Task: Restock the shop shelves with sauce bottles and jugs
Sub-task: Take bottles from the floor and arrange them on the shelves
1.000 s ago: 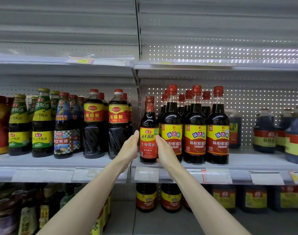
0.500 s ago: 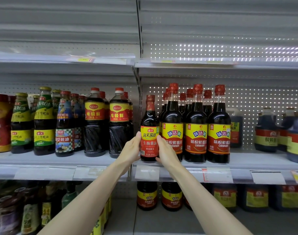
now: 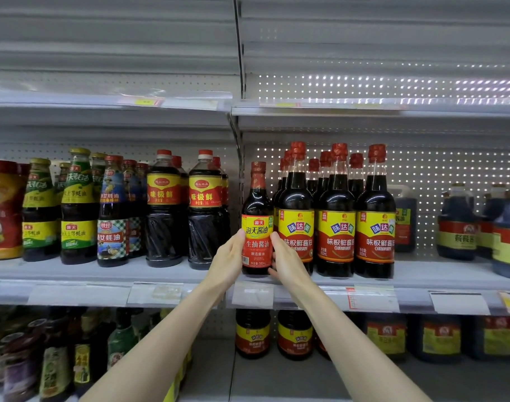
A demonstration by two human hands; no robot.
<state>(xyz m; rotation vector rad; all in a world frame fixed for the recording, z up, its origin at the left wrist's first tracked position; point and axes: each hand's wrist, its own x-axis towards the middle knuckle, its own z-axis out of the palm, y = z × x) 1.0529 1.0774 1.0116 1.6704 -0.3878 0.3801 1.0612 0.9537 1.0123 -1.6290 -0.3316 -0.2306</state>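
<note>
A small dark soy sauce bottle (image 3: 256, 227) with a red cap and a red-and-yellow label stands upright at the front of the middle shelf (image 3: 74, 272), beside the upright post. My left hand (image 3: 227, 261) holds its left side and my right hand (image 3: 287, 264) holds its right side, fingers wrapped round the lower label. Just right of it stand taller soy sauce bottles (image 3: 336, 224) with red caps, several rows deep. The small bottle's base is partly hidden by my hands.
Left of the post stand two large ribbed sauce bottles (image 3: 206, 210), then green-labelled oyster sauce bottles (image 3: 78, 207). Dark jugs (image 3: 457, 224) fill the far right. The shelf above (image 3: 364, 108) shows no goods. The lower shelf holds more bottles (image 3: 252, 333).
Both hands stay on the small bottle; it has settled slightly further in on the shelf, next to the taller bottles. Otherwise little has moved.
</note>
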